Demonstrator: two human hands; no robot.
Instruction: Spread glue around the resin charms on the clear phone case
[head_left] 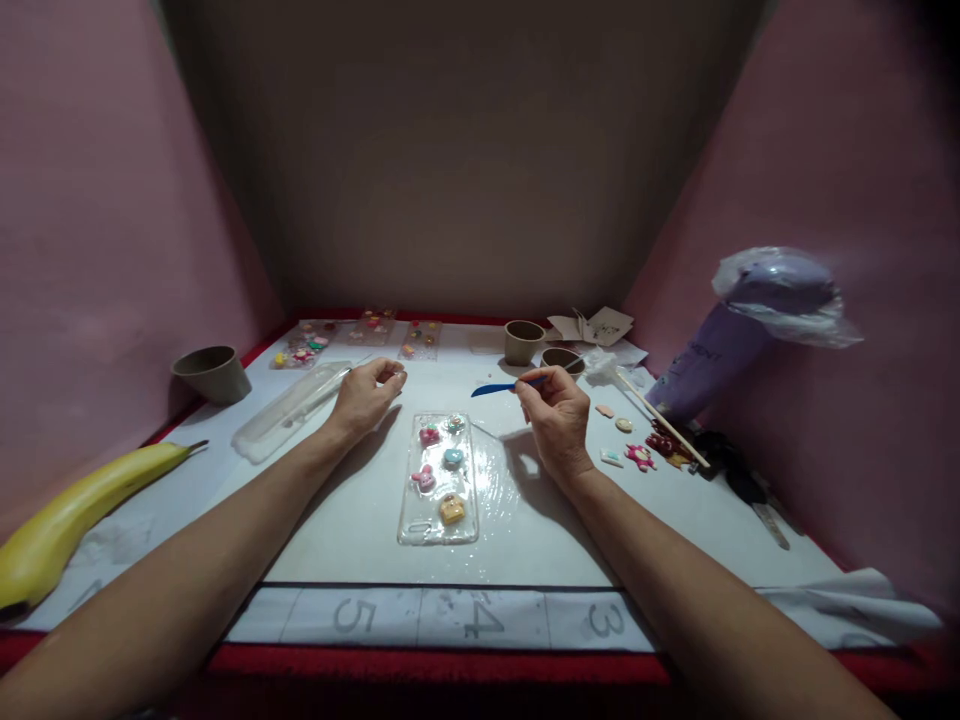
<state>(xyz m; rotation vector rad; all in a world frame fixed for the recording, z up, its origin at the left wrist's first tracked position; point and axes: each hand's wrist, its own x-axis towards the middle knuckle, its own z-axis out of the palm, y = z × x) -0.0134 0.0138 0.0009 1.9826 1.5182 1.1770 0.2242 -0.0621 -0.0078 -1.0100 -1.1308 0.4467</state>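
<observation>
A clear phone case [439, 525] lies on the white board, with several small charms on it, among them a pink rabbit [424, 479] and a yellow piece [452, 509]. Beyond its right side, my right hand [559, 415] pinches a blue plastic knife [493, 389], whose blade points left above the board. My left hand [369, 398] is up beyond the case's left side, thumb and fingertips pressed together; whatever is between them is too small to make out.
Cups stand at left [214, 375] and back right. A banana [90, 505], a clear tray [289, 412] and decorated cases [420, 340] lie left and behind. Loose charms [640, 458], a stick [664, 418] and a purple wrapped roll [709, 350] are right.
</observation>
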